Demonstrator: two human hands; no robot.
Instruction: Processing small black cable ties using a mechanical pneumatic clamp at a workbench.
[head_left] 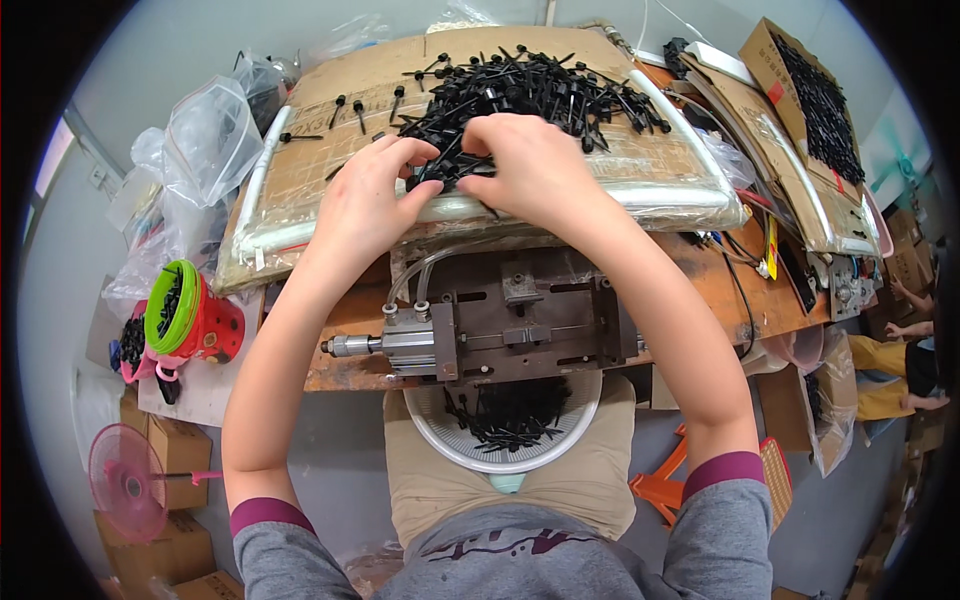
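Note:
A heap of small black plastic parts (540, 95), each a thin stem with a thicker knob at one end, lies on a cardboard-covered board. My left hand (370, 195) is at the heap's near edge, thumb and fingers curved and apart. Across from it my right hand (535, 170) curls over the near part of the heap, its thumb apart from its bent fingers. Black parts show in the gap between the hands; I see none clearly gripped. Just below is a metal fixture (530, 320) with a pneumatic cylinder (415, 340) and clear hoses.
A white basket (425, 430) of black parts rests at my lap. Red-and-green buckets (215, 325) and plastic bags (210, 140) are at left, a pink fan (128, 470) below. At right stands a carton (770, 60) full of black parts; another person (890, 370) is farther off.

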